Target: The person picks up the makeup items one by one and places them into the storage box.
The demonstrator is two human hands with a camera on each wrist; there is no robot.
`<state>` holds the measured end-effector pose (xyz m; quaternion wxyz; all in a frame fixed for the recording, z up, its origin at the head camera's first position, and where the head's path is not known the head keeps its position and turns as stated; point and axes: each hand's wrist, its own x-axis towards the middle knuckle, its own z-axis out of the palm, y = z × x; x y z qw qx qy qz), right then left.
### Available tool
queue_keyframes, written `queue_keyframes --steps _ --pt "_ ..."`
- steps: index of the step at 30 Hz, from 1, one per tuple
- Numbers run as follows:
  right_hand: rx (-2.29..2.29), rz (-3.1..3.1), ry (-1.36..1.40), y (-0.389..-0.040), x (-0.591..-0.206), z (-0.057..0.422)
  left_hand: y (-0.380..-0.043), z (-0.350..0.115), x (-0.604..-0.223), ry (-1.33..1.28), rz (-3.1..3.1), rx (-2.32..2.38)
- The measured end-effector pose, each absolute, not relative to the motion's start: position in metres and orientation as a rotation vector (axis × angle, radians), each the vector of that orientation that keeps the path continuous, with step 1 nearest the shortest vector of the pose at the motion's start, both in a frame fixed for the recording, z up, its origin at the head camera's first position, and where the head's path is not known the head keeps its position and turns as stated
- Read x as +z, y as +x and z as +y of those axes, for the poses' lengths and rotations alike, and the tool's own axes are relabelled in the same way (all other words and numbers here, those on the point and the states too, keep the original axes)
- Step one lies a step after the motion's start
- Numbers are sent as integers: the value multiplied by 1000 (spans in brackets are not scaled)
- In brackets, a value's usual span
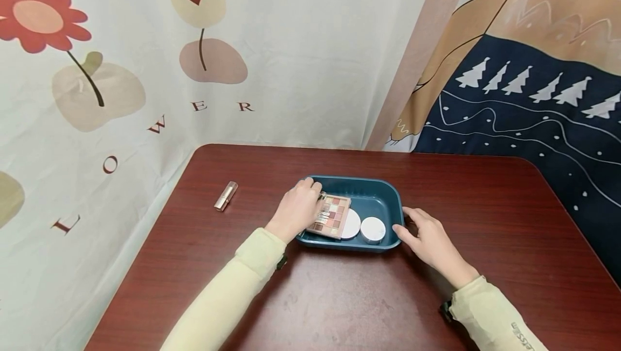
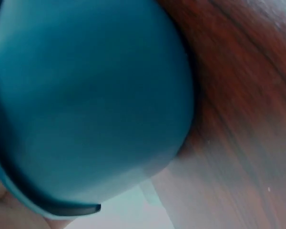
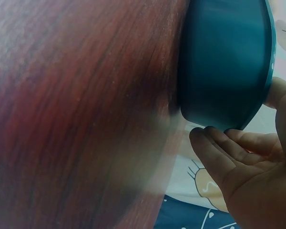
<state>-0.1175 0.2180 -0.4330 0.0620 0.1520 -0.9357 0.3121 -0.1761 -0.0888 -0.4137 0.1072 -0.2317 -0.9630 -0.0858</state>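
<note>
A blue tray stands on the table in the head view. In it lie an eyeshadow palette, a white round compact partly under the palette, and a small white round jar. My left hand reaches over the tray's left end, beside the palette; its fingertips are hidden, so what it holds is unclear. At the right end, my right hand has its fingers fairly straight against the tray's outside. The right wrist view shows the thumb by the rim and the fingers beside the wall.
A lipstick tube lies on the dark red wooden table, left of the tray. Behind the table hang a pale curtain with flower prints and a dark blue cloth with white trees.
</note>
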Motion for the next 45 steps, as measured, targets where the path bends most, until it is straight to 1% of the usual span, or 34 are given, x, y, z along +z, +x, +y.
queue_keyframes --steps 11,31,45 --pt "930 -2824 461 -117 -434 219 -173 -107 -414 -737 -2662 -301" --pt "930 -2829 463 -118 -434 219 -171 -145 -419 -554 -2775 -364" --pt "929 -2827 464 -118 -434 219 -169 -174 -429 -483 -2744 -291"
